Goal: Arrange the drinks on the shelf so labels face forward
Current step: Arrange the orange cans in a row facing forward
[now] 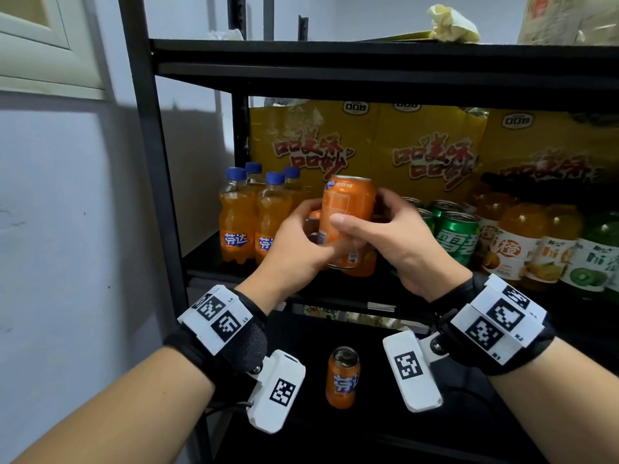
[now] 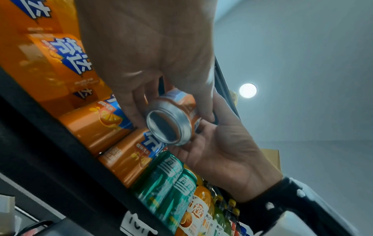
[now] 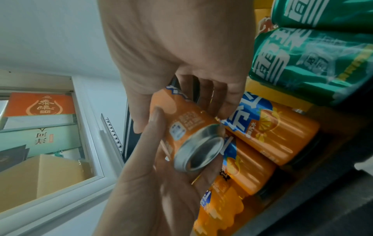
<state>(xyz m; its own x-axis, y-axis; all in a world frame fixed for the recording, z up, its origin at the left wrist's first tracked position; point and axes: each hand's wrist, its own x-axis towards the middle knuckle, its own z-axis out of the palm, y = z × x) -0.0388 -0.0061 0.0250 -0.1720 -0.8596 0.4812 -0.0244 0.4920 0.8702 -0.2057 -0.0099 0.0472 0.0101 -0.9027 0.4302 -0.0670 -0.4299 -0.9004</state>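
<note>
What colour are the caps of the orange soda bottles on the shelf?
Blue. The caps show best in the head view.

Held can (image 1: 346, 209) front label hidden

Black wrist straps (image 1: 248, 336) carry white blocks (image 1: 495, 323) with black-and-white square markers.

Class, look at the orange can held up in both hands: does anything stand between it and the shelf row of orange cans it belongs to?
Nothing visible does. The orange can is held by the left hand and right hand directly before the shelved orange cans, beside the green cans.
</note>
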